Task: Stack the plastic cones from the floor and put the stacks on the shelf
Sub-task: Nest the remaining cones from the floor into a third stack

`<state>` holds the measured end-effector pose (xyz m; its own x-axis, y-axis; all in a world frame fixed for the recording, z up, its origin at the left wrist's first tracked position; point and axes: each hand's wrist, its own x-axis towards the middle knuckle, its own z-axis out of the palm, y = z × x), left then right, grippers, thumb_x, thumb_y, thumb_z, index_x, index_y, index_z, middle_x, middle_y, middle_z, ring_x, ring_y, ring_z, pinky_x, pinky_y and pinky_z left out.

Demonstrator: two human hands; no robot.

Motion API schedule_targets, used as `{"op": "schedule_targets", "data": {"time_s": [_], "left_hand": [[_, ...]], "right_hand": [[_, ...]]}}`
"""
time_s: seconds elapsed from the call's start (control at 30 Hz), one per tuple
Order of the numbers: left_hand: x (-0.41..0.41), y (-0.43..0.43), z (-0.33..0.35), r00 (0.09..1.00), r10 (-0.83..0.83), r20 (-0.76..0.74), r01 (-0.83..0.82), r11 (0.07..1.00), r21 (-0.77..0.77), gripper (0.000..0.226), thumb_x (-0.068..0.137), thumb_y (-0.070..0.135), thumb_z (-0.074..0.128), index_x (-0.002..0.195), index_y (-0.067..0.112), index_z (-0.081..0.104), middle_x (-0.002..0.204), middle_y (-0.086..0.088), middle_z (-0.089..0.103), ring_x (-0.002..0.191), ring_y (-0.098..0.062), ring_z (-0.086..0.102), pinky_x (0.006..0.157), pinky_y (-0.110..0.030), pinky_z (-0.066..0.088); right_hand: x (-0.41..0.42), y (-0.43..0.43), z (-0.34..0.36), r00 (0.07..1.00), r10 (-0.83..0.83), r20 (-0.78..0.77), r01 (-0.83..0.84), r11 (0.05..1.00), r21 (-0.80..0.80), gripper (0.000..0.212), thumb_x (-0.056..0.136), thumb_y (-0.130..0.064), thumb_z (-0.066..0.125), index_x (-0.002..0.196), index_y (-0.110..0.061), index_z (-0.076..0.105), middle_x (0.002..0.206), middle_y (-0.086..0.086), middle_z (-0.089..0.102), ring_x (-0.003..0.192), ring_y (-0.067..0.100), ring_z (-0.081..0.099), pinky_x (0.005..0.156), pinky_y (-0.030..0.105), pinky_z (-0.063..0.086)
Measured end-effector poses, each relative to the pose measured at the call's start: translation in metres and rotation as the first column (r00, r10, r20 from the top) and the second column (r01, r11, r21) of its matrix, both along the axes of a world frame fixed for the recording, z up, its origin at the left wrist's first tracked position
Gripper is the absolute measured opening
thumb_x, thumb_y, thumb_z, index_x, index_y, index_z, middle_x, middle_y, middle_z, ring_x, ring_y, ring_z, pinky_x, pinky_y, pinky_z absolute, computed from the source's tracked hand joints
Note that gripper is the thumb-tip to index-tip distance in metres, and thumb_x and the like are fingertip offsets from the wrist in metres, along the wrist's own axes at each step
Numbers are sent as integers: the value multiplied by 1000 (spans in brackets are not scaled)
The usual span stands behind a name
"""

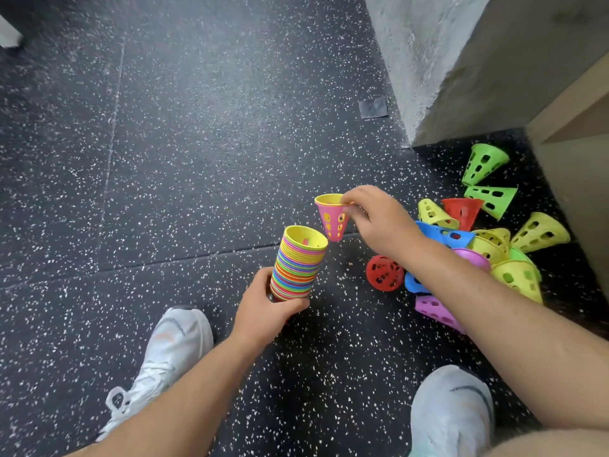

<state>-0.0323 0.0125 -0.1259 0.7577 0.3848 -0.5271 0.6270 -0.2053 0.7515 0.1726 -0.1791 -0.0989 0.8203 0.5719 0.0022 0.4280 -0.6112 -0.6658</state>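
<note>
**A:** Where is the stack?

**B:** The left hand (263,308) grips the tall stack of many-coloured perforated plastic cones (298,263) round its lower end, fingers curled about it. The open mouth faces up, and a yellow cone is topmost.

**A:** And the other hand?

**B:** The right hand (379,219) pinches the wide rim of a pink perforated plastic cone (333,219) that is yellow inside. Its narrow tip hangs down.

**A:** How do the two lie?

**B:** The pink cone is just right of the stack's mouth and a little higher. Its tip is near the rim; whether it touches I cannot tell. The stack's long axis leans, mouth tipped towards the right hand, while the pink cone hangs nearly upright. I judge the tip must shift left over the mouth and the axes must line up before it drops in.

**A:** What remains?

**B:** A loose pile of green, yellow, red, blue and purple cones (487,245) lies on the speckled black floor (197,143) under the right forearm. The pale wooden shelf (573,120) stands beyond it.
</note>
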Motion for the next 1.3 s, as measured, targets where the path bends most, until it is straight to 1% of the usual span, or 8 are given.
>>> {"op": "schedule_targets", "data": {"time_s": [0.13, 0.43, 0.6, 0.77, 0.87, 1.07, 1.2, 1.3], "left_hand": [[15, -11, 5, 999, -47, 14, 47, 999, 28, 61, 54, 45, 88, 110, 38, 62, 98, 18, 74, 93, -6, 70, 91, -41, 57], [41, -45, 6, 986, -161, 54, 160, 987, 25, 62, 60, 32, 93, 114, 33, 62, 99, 17, 74, 91, 1, 67, 80, -20, 50], [42, -59, 4, 966, -241, 95, 239, 971, 25, 62, 66, 20, 95, 116, 34, 61, 103, 18, 73, 98, 1, 67, 84, -23, 50], [39, -66, 5, 949, -297, 104, 294, 955, 46, 64, 57, 42, 88, 114, 38, 59, 107, 17, 72, 102, -5, 68, 91, -33, 53], [33, -67, 3, 945, -314, 89, 310, 949, 64, 66, 58, 41, 86, 117, 35, 57, 106, 15, 72, 97, -3, 68, 89, -34, 54], [36, -71, 2, 942, -326, 85, 326, 945, 11, 68, 60, 27, 83, 115, 38, 45, 105, 4, 70, 97, -19, 71, 91, -51, 59], [38, -69, 2, 931, -337, 139, 346, 937, -44, 83, 69, 5, 93, 134, 27, 46, 117, 5, 70, 99, -2, 69, 87, -19, 55], [39, -69, 2, 925, -345, 157, 356, 933, -46, 76, 65, 16, 90, 131, 20, 53, 117, -2, 71, 99, -6, 69, 86, -17, 52]], "right_hand": [[-7, -19, 24, 979, -203, 23, 197, 966, 165, 15, 98, -17, 59, 110, -14, 68, 102, -5, 62, 90, 4, 50, 79, 12, 35], [-52, -54, 47, 938, -336, 87, 290, 895, 339, 13, 96, -10, 63, 107, -10, 70, 112, 1, 64, 103, 12, 61, 94, 22, 46], [-83, -74, 48, 958, -284, -32, 284, 932, 224, 18, 96, -17, 66, 112, -16, 72, 120, -2, 64, 113, 4, 55, 101, 8, 34], [-113, -85, 47, 967, -163, -195, 171, 985, 27, 44, 95, -45, 61, 137, -33, 57, 151, -15, 42, 139, -4, 34, 112, 8, 18], [-123, -91, 48, 964, -185, -190, 203, 976, 79, 42, 95, -38, 65, 136, -31, 58, 149, -13, 45, 135, -7, 36, 105, -1, 14], [-125, -96, 47, 969, -181, -169, 212, 959, 190, 33, 91, -21, 71, 124, -22, 67, 136, -9, 58, 122, -21, 40, 101, 1, 24], [-123, -95, 46, 974, -158, -164, 192, 957, 219, 32, 91, -20, 69, 122, -22, 67, 131, -10, 61, 123, -9, 49, 102, 7, 32], [-109, -96, 43, 972, -220, -81, 232, 953, 196, 26, 95, -19, 64, 121, -19, 66, 117, -13, 64, 110, 3, 56, 98, 11, 38]]}}
